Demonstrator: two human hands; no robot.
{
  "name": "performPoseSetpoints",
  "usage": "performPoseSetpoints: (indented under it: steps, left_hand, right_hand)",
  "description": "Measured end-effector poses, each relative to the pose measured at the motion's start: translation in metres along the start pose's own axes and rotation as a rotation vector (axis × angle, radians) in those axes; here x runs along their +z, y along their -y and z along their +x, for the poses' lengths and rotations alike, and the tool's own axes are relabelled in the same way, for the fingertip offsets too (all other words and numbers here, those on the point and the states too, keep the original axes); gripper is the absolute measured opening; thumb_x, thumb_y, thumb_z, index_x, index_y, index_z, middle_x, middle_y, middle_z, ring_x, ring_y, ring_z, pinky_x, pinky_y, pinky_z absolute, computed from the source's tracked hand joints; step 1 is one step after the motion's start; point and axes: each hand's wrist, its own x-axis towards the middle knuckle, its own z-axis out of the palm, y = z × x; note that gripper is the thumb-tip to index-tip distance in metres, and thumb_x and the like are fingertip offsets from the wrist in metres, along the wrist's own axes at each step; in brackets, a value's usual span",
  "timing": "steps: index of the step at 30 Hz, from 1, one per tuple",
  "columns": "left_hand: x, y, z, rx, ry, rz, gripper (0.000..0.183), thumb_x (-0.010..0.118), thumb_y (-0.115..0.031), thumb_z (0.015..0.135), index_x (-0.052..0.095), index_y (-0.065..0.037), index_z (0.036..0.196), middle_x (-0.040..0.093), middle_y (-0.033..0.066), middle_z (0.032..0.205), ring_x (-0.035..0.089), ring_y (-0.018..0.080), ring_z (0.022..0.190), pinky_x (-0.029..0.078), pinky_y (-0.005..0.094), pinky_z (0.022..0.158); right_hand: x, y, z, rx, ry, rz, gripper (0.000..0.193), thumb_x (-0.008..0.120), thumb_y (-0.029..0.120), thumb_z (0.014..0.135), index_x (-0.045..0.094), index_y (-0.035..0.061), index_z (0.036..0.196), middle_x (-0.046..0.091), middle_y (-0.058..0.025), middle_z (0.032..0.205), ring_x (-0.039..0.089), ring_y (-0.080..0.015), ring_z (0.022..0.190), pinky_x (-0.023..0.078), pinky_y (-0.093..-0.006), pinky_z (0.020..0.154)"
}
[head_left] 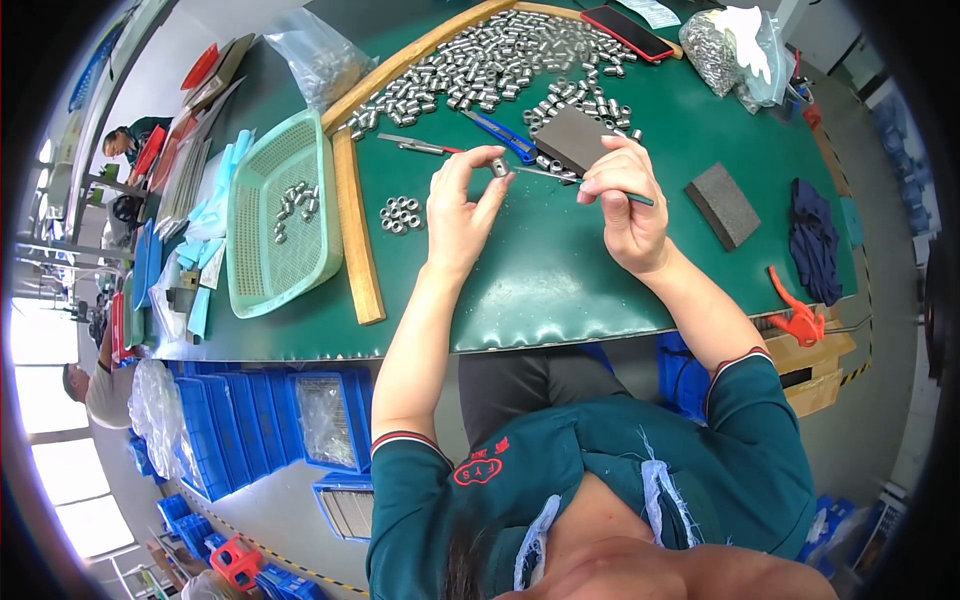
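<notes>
The left hand's [462, 215] fingers pinch a small metal sleeve [500, 167] between thumb and index fingertip, so the sleeve sits at the hand's 1 o'clock, raised above the bench [560, 270]. The right hand [632, 208], at the sleeve's 4 o'clock, has its fingers closed around a slim tool with a green handle [642, 199]; the tool's thin metal end points toward 9 o'clock and reaches the sleeve, though whether it touches cannot be told.

The left forearm rises from 7 o'clock, its wrist nearly straight and its palm turned inward. The right forearm comes in from 5 o'clock, slanting up and left, with the fingers curled over the handle.

Around the sleeve, a blue cutter [500, 136] lies just beyond at 12 o'clock, a dark block [574, 140] at 2, and a red-and-grey knife [428, 147] between 9 and 10. A small cluster of sleeves [402, 215] stands at 8 o'clock. Past it come a wooden strip [358, 235] and a pale green basket [300, 262] with a few metal pieces inside.

A large heap of sleeves [480, 62] spreads at 12 o'clock, and a red-edged phone [627, 33] lies between 1 and 2. A grey block [722, 205] and a navy cloth [815, 240] lie farther out between 3 and 4.
</notes>
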Motion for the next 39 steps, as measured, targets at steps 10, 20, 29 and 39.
performPoseSetpoints:
  steps: [10,20,29,39]
  left_hand:
    - [-0.001,0.0,0.0,-0.039,0.012,-0.009,0.029,0.071,-0.011,0.077,0.063,-0.011,0.105,0.064,0.0046,0.092,0.059,0.0221,0.09,0.044,0.0327,0.083]
    - [0.0,0.0,-0.001,-0.039,-0.013,-0.064,0.031,0.071,-0.013,0.08,0.063,-0.011,0.11,0.067,0.0038,0.091,0.061,0.019,0.088,0.045,0.031,0.083]
    - [-0.003,-0.005,0.001,-0.075,0.002,-0.081,0.03,0.07,-0.011,0.081,0.063,-0.011,0.109,0.065,0.0035,0.089,0.061,0.0173,0.083,0.046,0.0301,0.079]
    - [0.001,0.0,-0.003,-0.059,-0.02,-0.03,0.023,0.073,-0.013,0.078,0.061,-0.01,0.097,0.065,0.0035,0.089,0.058,0.0205,0.088,0.043,0.0322,0.08]
  right_hand:
    - [0.001,0.002,0.0,0.004,0.008,0.016,0.009,0.051,0.018,0.095,0.056,0.0106,0.093,0.061,0.0008,0.074,0.059,-0.0148,0.065,0.04,-0.0399,0.092]
    - [0.0,0.002,0.0,0.003,-0.014,0.026,0.01,0.05,0.018,0.096,0.056,0.0099,0.092,0.06,0.001,0.071,0.058,-0.0143,0.066,0.039,-0.0399,0.093]
    - [-0.003,-0.001,0.001,0.001,-0.053,0.001,0.012,0.05,0.018,0.096,0.056,0.0095,0.091,0.061,0.0011,0.072,0.058,-0.0138,0.066,0.038,-0.0397,0.093]
    - [-0.004,-0.001,0.001,-0.009,-0.062,0.01,0.01,0.05,0.016,0.096,0.056,0.0101,0.092,0.061,0.0013,0.072,0.058,-0.0136,0.067,0.037,-0.0396,0.094]
